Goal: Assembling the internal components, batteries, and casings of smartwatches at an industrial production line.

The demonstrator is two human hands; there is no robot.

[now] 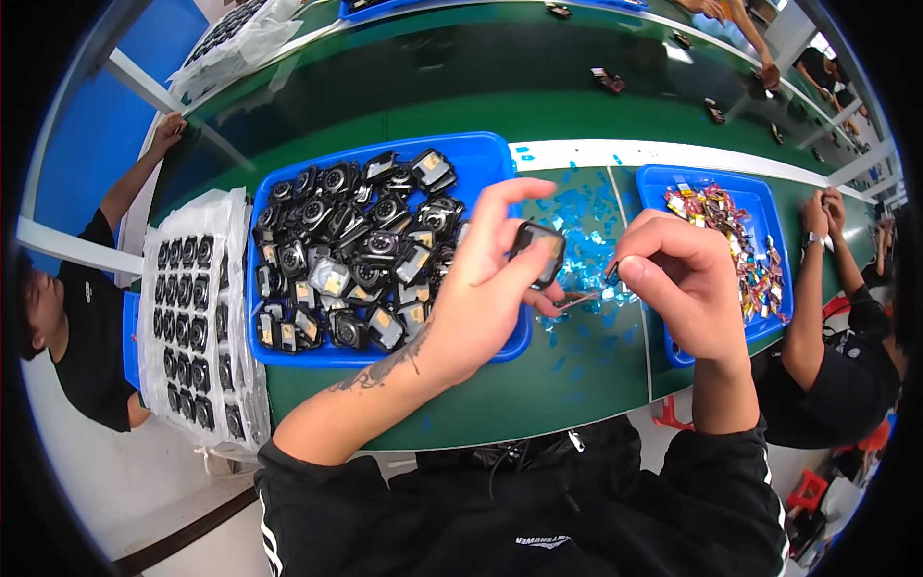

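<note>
Above the green bench, my left hand (pixel 486 279) is closed around a small black watch case (pixel 538 253), its thumb lying across the face and a tan patch showing. Close by on the right, my right hand (pixel 685 279) is shut in a pinch, thumb against forefinger. Something small and dark shows at those fingertips, too small to name. A thin metallic sliver (pixel 579 299) shows between the two hands; I cannot tell which hand it belongs to. Scattered blue film pieces (pixel 582 226) lie on the bench behind and below the hands.
A blue tray (pixel 385 358) heaped with black watch cases stands at left. Another blue tray (pixel 654 178) holds small colourful parts at right. White trays of watch cases (pixel 207 207) sit far left. Beyond a white rail runs a green conveyor (pixel 461 72) carrying parts. People sit on both sides.
</note>
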